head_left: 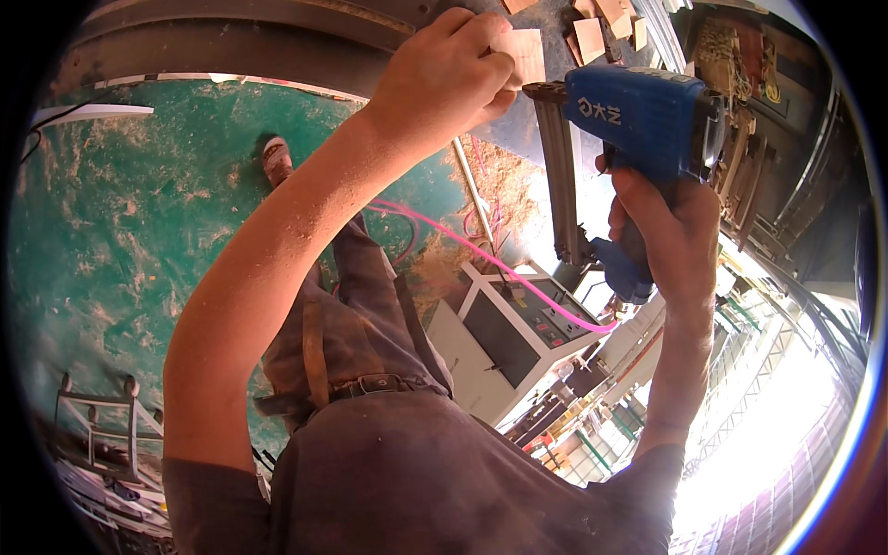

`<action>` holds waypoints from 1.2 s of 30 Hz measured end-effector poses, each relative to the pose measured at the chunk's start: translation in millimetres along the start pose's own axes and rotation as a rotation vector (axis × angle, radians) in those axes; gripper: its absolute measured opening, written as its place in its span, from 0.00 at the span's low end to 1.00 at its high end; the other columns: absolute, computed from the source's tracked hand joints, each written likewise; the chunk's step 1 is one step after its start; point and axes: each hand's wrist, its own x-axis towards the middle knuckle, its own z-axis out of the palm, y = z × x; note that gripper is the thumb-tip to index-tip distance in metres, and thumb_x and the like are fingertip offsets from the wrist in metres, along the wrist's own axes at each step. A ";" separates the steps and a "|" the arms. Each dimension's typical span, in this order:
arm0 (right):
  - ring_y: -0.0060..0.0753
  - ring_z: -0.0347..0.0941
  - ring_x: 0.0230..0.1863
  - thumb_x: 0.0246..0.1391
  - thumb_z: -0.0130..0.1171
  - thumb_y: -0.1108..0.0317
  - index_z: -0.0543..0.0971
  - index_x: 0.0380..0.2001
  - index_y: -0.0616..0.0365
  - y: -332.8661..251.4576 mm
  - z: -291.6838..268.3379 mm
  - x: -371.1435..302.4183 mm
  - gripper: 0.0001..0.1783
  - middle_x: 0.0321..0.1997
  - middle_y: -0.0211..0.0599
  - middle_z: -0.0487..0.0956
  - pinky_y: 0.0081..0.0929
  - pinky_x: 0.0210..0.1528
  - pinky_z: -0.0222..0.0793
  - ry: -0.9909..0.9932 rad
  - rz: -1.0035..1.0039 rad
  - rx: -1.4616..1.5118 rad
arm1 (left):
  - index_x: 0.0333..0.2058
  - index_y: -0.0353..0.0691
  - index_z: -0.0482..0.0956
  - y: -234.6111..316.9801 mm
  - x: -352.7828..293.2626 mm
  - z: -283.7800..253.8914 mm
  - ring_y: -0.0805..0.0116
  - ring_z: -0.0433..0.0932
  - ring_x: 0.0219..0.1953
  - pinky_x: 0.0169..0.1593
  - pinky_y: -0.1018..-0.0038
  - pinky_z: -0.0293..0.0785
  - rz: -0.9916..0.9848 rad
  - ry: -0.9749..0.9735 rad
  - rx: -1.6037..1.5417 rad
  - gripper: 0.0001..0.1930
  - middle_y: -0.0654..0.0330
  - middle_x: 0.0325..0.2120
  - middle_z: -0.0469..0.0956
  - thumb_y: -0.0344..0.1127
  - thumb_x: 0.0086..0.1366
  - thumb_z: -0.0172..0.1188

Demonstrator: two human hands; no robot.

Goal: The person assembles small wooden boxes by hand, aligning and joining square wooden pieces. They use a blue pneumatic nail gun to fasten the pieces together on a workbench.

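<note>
My right hand (673,217) is wrapped round the handle of a blue pneumatic nail gun (638,116). The gun's dark nose points left and sits close to a small square wood block (527,57). That block is pinched in my left hand (449,69), its fingers closed on the near edge. Whether the nose touches the block I cannot tell. From the gun's lower end a pink air hose (481,252) runs left across my front. Several more wood blocks (589,39) lie on the dark work surface (555,46) beyond the gun.
A long dark beam (231,46) crosses the top left. Sawdust (513,180) and a white control cabinet (518,333) are below the work surface. Green floor (120,222) spreads to the left, with a metal frame (111,416) at lower left. Stacked timber (740,185) stands at right.
</note>
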 end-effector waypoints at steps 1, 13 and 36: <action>0.20 0.74 0.23 0.58 0.65 0.62 0.84 0.43 0.62 1.8 0.4 0.3 0.15 0.22 0.30 0.80 0.23 0.28 0.67 0.005 -0.008 0.003 | 0.30 0.40 0.81 4.5 -1.4 -4.6 0.56 0.78 0.45 0.50 0.66 0.79 0.006 -0.010 -0.014 0.12 0.57 0.41 0.76 0.33 0.50 0.76; 0.19 0.74 0.22 0.59 0.65 0.60 0.86 0.40 0.61 7.5 2.5 1.2 0.15 0.21 0.30 0.80 0.23 0.28 0.67 0.025 -0.015 0.004 | 0.31 0.39 0.81 5.6 -2.8 -6.8 0.57 0.77 0.44 0.51 0.65 0.78 -0.001 -0.061 -0.011 0.12 0.54 0.37 0.75 0.35 0.52 0.75; 0.17 0.72 0.20 0.58 0.64 0.58 0.87 0.38 0.61 8.0 5.7 -0.1 0.16 0.19 0.29 0.79 0.21 0.25 0.64 0.034 0.036 0.067 | 0.30 0.41 0.78 0.0 1.7 -10.8 0.59 0.76 0.41 0.48 0.68 0.78 0.074 -0.067 -0.023 0.12 0.56 0.35 0.74 0.32 0.50 0.75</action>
